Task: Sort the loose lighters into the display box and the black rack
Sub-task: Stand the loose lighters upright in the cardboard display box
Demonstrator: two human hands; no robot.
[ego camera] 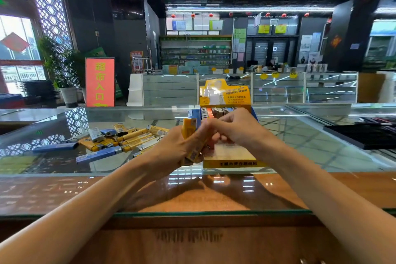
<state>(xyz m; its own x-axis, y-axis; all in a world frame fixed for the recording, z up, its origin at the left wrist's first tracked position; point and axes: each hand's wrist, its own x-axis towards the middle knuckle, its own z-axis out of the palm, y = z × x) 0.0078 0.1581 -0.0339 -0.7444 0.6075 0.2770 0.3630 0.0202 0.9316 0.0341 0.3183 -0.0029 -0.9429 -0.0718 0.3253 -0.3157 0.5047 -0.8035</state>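
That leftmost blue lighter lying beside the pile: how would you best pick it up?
I'd come from above and pinch the blue lighter across its narrow middle. It lies flat on the glass counter, with its long sides clear of the pile.

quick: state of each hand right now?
Left hand: closed round a bunch of lighters, yellow and blue.
Right hand: fingers curled at that bunch, above the display box; whether it pinches one cannot be told.
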